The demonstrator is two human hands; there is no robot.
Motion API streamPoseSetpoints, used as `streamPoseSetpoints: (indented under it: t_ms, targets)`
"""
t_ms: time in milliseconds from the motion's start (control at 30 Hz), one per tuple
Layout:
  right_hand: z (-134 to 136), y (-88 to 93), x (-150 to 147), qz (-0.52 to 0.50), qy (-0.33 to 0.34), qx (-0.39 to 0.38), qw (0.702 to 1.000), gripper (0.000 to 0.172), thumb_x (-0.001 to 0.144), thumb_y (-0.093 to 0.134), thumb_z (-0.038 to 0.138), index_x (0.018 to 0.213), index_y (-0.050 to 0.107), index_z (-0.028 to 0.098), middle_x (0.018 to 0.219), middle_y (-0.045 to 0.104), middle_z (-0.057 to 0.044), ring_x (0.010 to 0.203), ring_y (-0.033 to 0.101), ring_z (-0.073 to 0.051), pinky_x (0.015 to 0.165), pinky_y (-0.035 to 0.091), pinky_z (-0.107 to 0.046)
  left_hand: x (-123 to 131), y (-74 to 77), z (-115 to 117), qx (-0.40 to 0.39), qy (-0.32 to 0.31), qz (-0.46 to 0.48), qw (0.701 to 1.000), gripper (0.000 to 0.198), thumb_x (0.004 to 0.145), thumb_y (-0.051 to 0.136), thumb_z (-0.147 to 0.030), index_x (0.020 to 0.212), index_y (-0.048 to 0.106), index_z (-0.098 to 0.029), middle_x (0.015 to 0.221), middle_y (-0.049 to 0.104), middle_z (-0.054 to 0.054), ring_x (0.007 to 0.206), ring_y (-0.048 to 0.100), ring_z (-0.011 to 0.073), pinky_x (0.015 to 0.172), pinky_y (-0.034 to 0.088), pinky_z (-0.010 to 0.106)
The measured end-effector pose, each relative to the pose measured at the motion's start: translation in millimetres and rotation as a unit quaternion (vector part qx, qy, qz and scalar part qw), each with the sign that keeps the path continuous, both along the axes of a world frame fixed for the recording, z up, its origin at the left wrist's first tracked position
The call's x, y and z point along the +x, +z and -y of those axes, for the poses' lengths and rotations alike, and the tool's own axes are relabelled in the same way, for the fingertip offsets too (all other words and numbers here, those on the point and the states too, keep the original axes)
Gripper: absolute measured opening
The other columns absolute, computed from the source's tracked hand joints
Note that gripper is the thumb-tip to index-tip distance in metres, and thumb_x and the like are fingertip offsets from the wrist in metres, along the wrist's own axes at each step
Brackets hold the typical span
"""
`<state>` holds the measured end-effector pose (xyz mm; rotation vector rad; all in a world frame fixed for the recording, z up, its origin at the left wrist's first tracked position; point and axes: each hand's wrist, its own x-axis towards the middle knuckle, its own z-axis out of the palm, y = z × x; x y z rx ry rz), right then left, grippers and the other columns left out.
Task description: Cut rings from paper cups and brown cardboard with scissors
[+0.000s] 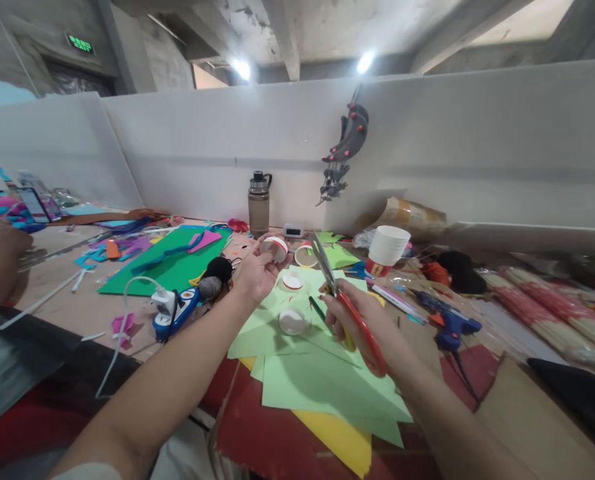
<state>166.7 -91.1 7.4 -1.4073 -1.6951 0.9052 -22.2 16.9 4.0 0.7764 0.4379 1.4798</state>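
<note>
My left hand (255,279) holds up a cut piece of paper cup (276,248), white with a red band, pinched between thumb and fingers. In my right hand (372,312) are scissors (361,328) with red and yellow handles, their blades pointing up and away from me. The blades are apart from the cup piece. Below, on light green paper sheets (307,383), lie a red-edged cup piece (292,281) and a white round piece (292,322). A cup ring (305,256) rests behind them. Beside my right fingers is a dark green pen-like stick (318,309).
A paper cup stack (388,248) and glue gun (450,321) are on the right. A bottle (259,205) stands behind my left hand. Left are yarn balls (210,288), a power strip (176,313) and green sheet (170,257). Another person's hand (0,257) is at far left.
</note>
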Motion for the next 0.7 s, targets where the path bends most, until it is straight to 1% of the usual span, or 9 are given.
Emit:
streamPoseSetpoints:
  t_ms: [67,100,200,333,400,567,700]
  targets:
    - [5.9,1.0,-5.5,-0.094,0.072,-0.047,0.992,0.03,0.09,0.045,0.049,0.087,0.052,0.02,0.066,0.06,0.001,0.049,0.057,-0.014,0.045,0.044,-0.025,-0.4,-1.4,-0.4,0.014,-0.005,0.0,1.0,0.029,0.071,0.068,-0.01,0.095,0.058,-0.024,0.094,0.068,0.0,0.089,0.065,0.0148,0.082,0.053,0.034]
    - [8.7,1.7,-8.3,-0.122,0.098,-0.06,0.986,0.03,0.09,0.045,0.049,0.085,0.051,0.02,0.066,0.06,0.001,0.049,0.057,-0.013,0.045,0.045,-0.025,-0.2,-1.7,0.0,0.021,-0.008,-0.003,1.0,0.029,0.071,0.069,-0.012,0.094,0.058,-0.025,0.095,0.068,-0.001,0.087,0.065,0.0149,0.08,0.053,0.034]
    - [15.0,3.5,-14.8,-0.148,0.139,-0.081,0.976,0.032,0.091,0.047,0.05,0.087,0.052,0.019,0.064,0.061,0.001,0.048,0.057,-0.013,0.044,0.045,-0.024,0.8,-1.5,1.2,0.042,0.001,-0.012,0.999,0.027,0.069,0.072,-0.014,0.09,0.057,-0.024,0.095,0.068,0.0,0.083,0.064,0.0146,0.076,0.052,0.032]
    - [17.4,5.1,-18.3,-0.168,0.141,-0.106,0.97,0.032,0.091,0.047,0.048,0.097,0.053,0.017,0.064,0.06,0.002,0.048,0.057,-0.013,0.044,0.045,-0.024,1.9,-0.8,1.5,0.073,0.013,-0.005,0.997,0.03,0.066,0.076,-0.014,0.088,0.057,-0.023,0.091,0.068,-0.001,0.083,0.065,0.0138,0.075,0.051,0.029]
    - [17.6,5.9,-18.9,-0.176,0.138,-0.107,0.969,0.031,0.091,0.047,0.047,0.096,0.053,0.017,0.064,0.059,0.003,0.047,0.057,-0.012,0.044,0.045,-0.023,2.4,-0.7,2.0,0.083,0.015,-0.011,0.996,0.031,0.065,0.077,-0.015,0.087,0.057,-0.022,0.089,0.068,-0.001,0.083,0.065,0.0139,0.074,0.051,0.028]
    - [17.3,7.0,-19.4,-0.181,0.13,-0.091,0.971,0.033,0.091,0.047,0.046,0.077,0.053,0.017,0.06,0.055,0.003,0.044,0.054,-0.01,0.042,0.044,-0.022,4.9,1.7,6.9,0.094,0.035,-0.039,0.994,0.031,0.063,0.08,-0.015,0.085,0.059,-0.02,0.085,0.068,-0.001,0.08,0.066,0.0137,0.076,0.051,0.028]
    - [16.0,5.6,-18.6,-0.174,0.136,-0.087,0.971,0.035,0.091,0.048,0.046,0.071,0.052,0.017,0.06,0.054,0.003,0.044,0.053,-0.01,0.041,0.043,-0.022,7.6,5.6,10.8,0.096,0.067,-0.058,0.991,0.029,0.059,0.081,-0.015,0.081,0.062,-0.019,0.084,0.069,-0.001,0.08,0.065,0.0121,0.077,0.051,0.025]
